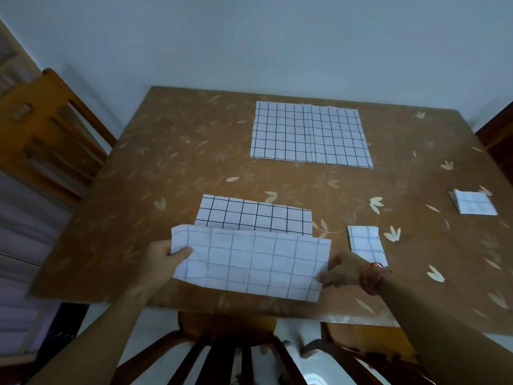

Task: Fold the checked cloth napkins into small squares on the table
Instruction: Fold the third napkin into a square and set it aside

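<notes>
Brown counter [166,168]: flat unfolded napkin [311,134] at far side. Half-folded napkin [249,259] at near edge, left hand [163,262] and right hand [344,270] pinching its ends. Two folded squares [366,243], [474,202] to the right.

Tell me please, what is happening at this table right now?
A person is folding checked napkins. The left hand and right hand each pinch one end of a napkin, lifting its near half over the far half. Two folded squares lie to the right on the table, and one flat napkin waits at the far side.
</notes>
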Motion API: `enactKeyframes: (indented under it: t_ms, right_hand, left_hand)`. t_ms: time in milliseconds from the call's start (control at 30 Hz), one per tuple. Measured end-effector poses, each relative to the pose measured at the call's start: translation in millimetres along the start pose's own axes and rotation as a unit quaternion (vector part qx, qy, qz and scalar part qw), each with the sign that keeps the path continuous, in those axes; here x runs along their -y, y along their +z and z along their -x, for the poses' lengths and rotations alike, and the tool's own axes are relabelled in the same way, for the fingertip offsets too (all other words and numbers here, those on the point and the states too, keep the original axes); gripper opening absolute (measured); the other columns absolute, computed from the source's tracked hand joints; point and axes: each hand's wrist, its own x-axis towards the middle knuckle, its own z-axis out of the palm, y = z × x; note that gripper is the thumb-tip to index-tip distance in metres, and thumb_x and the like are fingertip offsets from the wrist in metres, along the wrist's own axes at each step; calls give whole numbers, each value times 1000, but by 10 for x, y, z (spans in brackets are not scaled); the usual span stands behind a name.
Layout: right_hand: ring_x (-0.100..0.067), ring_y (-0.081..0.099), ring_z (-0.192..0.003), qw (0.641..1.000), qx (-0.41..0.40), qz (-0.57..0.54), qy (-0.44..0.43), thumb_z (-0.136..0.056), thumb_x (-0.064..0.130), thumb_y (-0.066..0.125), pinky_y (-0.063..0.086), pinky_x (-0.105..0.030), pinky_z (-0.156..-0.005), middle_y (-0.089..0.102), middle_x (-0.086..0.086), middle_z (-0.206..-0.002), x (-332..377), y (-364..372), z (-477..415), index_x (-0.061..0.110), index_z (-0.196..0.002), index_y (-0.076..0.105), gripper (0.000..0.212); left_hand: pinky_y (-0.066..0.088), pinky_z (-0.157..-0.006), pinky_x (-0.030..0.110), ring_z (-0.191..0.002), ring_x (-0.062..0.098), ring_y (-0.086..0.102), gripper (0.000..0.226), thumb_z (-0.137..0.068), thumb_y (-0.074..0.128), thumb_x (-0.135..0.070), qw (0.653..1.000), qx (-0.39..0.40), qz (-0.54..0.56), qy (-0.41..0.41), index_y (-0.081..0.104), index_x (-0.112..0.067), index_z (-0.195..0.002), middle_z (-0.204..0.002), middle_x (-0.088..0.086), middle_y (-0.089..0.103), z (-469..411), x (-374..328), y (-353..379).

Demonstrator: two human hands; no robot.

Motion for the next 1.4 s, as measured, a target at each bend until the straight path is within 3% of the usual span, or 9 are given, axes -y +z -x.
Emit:
enactKeyframes:
  t_ms: [233,367,533,633,833,1033,1167,1267,1400]
  right_hand:
    - [-18,63,-55,988,-125,-85,9,-85,18,69,50,-23,-47,67,-9,-72,104,-6,-406,4,-86,66,15]
    - [-20,59,-58,979,-172,-101,33,-86,22,67,51,-25,-47,64,-7,-73,192,-42,-640,8,-86,64,15]
    - [-23,65,-67,968,-207,-126,58,-82,31,71,52,-26,-48,69,-12,-91,186,-85,-931,6,-112,65,39]
    - [-28,67,-80,961,-238,-126,68,-81,34,71,58,-35,-64,68,-13,-99,209,-115,-1006,8,-116,62,44]
    - [-24,64,-75,963,-198,-162,88,-78,30,76,52,-28,-53,65,-11,-98,196,-69,-892,10,-116,59,47]
    - [-20,63,-61,967,-190,-154,70,-78,14,77,49,-22,-41,68,-15,-88,70,65,-684,9,-92,65,19]
    - [-15,57,-50,968,-170,-165,82,-79,10,76,37,-12,-29,58,-6,-71,51,115,-551,6,-95,60,23]
    - [-11,59,-39,975,-145,-134,101,-75,14,80,40,-13,-33,61,-5,-67,-1,155,-532,3,-93,61,29]
    - [-23,67,-58,975,-145,-128,107,-68,10,84,51,-27,-47,68,-12,-80,-81,205,-568,13,-78,56,30]
  left_hand:
    - [46,-58,23,-73,8,62,8,-89,66,-11,999,-2,22,-27,70,-5,-92,-79,-6,67,-521,-138,99]
    - [49,-63,30,-79,19,66,9,-89,67,-16,998,-11,40,-54,69,-8,-89,-82,0,70,-819,-116,225]
    - [49,-66,29,-95,21,62,27,-89,68,-22,995,4,48,-86,64,-9,-112,-105,3,67,-964,12,374]
    - [49,-73,32,-99,21,57,40,-86,71,-18,992,10,40,-117,57,-8,-122,-112,6,60,-953,115,421]
    - [45,-80,32,-97,19,54,55,-82,75,-14,988,22,-12,-150,51,-5,-130,-121,11,60,-794,296,421]
    - [46,-80,35,-92,20,54,60,-80,77,-13,983,48,-52,-167,49,-3,-132,-117,17,61,-627,367,366]
    - [42,-63,24,-77,11,51,58,-81,76,-11,981,65,-75,-166,49,-3,-131,-98,6,56,-494,354,387]
    - [39,-61,23,-78,13,51,54,-80,76,-12,980,67,-95,-164,51,-2,-127,-95,4,54,-409,366,395]
    - [41,-67,29,-84,18,53,48,-82,75,-12,980,66,-89,-167,52,-4,-123,-94,5,55,-330,408,420]
